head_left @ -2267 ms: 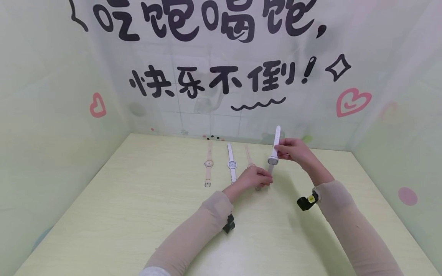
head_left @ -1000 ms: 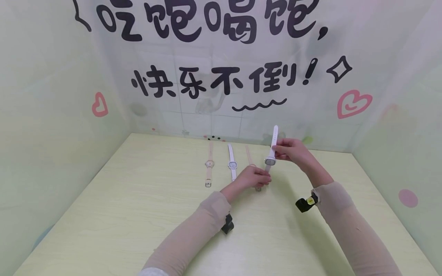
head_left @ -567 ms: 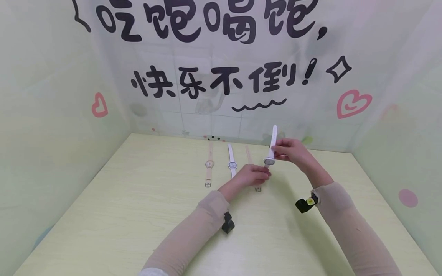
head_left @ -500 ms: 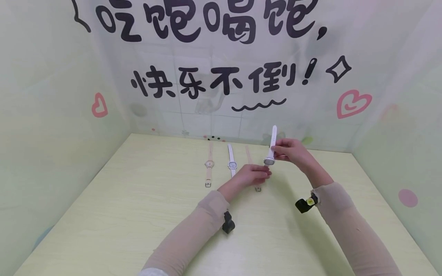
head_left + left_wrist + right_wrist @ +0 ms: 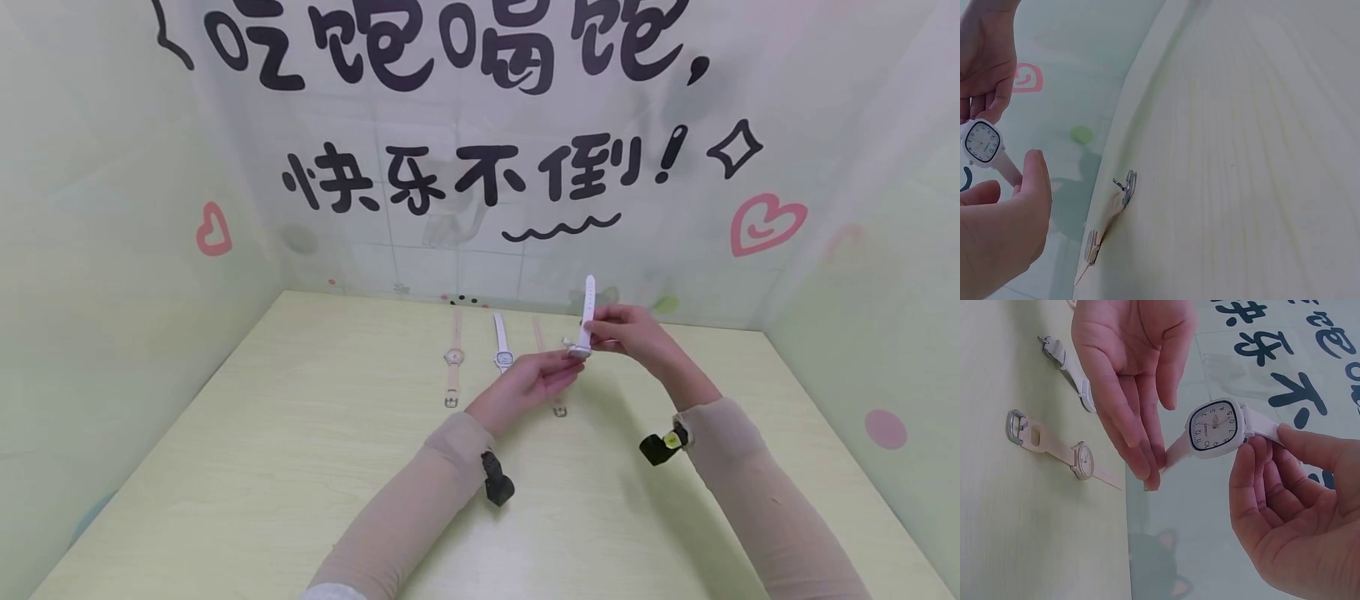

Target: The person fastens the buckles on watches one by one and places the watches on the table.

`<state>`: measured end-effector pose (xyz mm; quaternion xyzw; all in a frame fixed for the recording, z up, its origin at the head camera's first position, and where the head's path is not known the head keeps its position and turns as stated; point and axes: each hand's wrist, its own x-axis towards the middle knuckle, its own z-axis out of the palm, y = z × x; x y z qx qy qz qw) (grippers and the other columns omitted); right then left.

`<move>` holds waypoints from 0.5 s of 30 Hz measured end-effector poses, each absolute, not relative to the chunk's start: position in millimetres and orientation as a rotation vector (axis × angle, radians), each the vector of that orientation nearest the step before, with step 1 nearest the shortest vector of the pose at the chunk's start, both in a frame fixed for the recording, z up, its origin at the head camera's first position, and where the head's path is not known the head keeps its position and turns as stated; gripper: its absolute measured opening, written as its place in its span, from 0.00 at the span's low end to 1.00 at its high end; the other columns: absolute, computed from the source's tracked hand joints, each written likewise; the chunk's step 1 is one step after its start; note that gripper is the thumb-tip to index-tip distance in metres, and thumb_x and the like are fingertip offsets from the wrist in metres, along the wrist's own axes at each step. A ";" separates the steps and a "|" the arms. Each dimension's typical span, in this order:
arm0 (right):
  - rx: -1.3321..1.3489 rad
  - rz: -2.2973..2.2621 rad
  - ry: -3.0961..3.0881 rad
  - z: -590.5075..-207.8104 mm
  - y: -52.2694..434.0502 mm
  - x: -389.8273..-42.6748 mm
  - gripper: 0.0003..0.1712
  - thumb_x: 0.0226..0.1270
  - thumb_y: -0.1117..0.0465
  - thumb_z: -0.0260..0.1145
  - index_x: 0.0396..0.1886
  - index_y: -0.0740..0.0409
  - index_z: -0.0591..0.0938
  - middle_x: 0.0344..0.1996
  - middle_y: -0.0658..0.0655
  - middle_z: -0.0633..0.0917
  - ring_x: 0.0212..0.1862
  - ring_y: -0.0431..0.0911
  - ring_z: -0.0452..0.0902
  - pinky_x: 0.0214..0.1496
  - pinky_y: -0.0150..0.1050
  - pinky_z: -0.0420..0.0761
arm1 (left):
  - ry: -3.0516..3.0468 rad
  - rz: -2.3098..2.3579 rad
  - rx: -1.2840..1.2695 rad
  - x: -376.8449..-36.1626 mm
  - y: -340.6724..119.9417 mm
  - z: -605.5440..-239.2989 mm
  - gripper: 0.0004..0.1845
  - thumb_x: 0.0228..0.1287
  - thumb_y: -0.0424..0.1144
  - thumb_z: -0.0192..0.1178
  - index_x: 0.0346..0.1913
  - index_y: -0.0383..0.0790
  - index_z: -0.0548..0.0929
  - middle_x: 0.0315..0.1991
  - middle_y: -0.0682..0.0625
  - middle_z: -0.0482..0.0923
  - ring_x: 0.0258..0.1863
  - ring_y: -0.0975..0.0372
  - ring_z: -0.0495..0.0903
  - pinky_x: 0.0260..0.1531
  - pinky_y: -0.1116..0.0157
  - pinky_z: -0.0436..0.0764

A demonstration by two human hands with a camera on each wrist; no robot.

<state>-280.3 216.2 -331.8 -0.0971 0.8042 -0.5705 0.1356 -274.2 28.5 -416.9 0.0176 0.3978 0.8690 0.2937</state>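
A white watch (image 5: 1213, 428) with a rounded square face hangs above the table's back right. My right hand (image 5: 633, 333) pinches one half of its strap between thumb and fingers, that end pointing up. From the left, my left hand (image 5: 528, 383) reaches in with fingers extended and thumb apart. In the right wrist view its fingertips (image 5: 1152, 478) touch the lower strap, whose end they hide. Under the left hand lies a pink watch (image 5: 1083, 460), its middle hidden in the head view. Beside it are another white watch (image 5: 504, 359) and another pink watch (image 5: 453, 357).
The laid-out watches form a row on the pale wooden table (image 5: 300, 467), straps pointing to the back. A printed curtain (image 5: 450, 275) closes off the back and sides. Each sleeve carries a small black camera (image 5: 498, 482) at the wrist.
The held white watch has shifted slightly left and its face has tilted flatter. My left hand, earlier pinching the lower strap, has turned palm more upward, with its fingers straightened.
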 end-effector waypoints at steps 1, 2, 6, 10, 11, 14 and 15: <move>-0.289 -1.650 2.328 -332.3 216.3 -280.3 0.21 0.76 0.65 0.57 0.59 0.79 0.69 0.31 0.45 0.84 0.36 0.34 0.83 0.47 0.28 0.85 | 1.028 2.327 0.040 -274.4 28.1 -416.8 0.23 0.77 0.29 0.45 0.71 0.26 0.65 0.72 0.34 0.65 0.76 0.47 0.61 0.75 0.59 0.64; -0.294 -1.650 2.325 -332.9 216.4 -280.3 0.21 0.76 0.65 0.57 0.59 0.79 0.69 0.31 0.45 0.84 0.35 0.35 0.83 0.47 0.28 0.85 | 1.007 2.338 0.037 -274.6 27.8 -416.6 0.23 0.77 0.29 0.45 0.71 0.27 0.65 0.72 0.34 0.65 0.76 0.48 0.61 0.75 0.59 0.65; -0.308 -1.657 2.305 -335.3 216.7 -280.5 0.20 0.76 0.66 0.57 0.58 0.79 0.69 0.31 0.45 0.84 0.35 0.35 0.83 0.47 0.28 0.85 | 0.977 2.372 0.013 -275.8 27.6 -415.6 0.22 0.76 0.28 0.45 0.70 0.27 0.66 0.71 0.34 0.67 0.74 0.49 0.65 0.72 0.63 0.69; -0.330 -1.664 2.282 -338.2 216.8 -280.7 0.20 0.76 0.66 0.57 0.58 0.80 0.69 0.32 0.46 0.84 0.36 0.35 0.82 0.48 0.29 0.85 | 1.024 2.405 -0.055 -277.3 27.9 -413.9 0.22 0.77 0.29 0.46 0.70 0.27 0.66 0.70 0.34 0.68 0.73 0.50 0.67 0.69 0.64 0.72; -0.333 -1.665 2.278 -338.9 216.6 -280.7 0.20 0.76 0.66 0.57 0.58 0.80 0.69 0.33 0.46 0.84 0.36 0.35 0.82 0.48 0.29 0.85 | 1.036 2.416 -0.072 -277.6 27.8 -413.7 0.22 0.77 0.30 0.46 0.70 0.27 0.66 0.70 0.33 0.68 0.72 0.49 0.68 0.69 0.64 0.72; -0.338 -1.666 2.273 -340.7 216.2 -280.6 0.21 0.76 0.65 0.57 0.58 0.79 0.70 0.34 0.46 0.84 0.37 0.35 0.82 0.48 0.28 0.85 | 1.052 2.449 -0.128 -278.3 26.8 -412.9 0.22 0.77 0.32 0.48 0.69 0.29 0.67 0.69 0.33 0.68 0.72 0.49 0.68 0.70 0.63 0.72; -0.335 -1.666 2.276 -341.3 215.9 -280.6 0.21 0.76 0.65 0.57 0.58 0.79 0.70 0.34 0.46 0.84 0.37 0.35 0.82 0.48 0.28 0.85 | 1.063 2.456 -0.132 -278.4 26.3 -412.6 0.22 0.78 0.33 0.48 0.70 0.29 0.67 0.69 0.33 0.69 0.71 0.49 0.69 0.70 0.63 0.72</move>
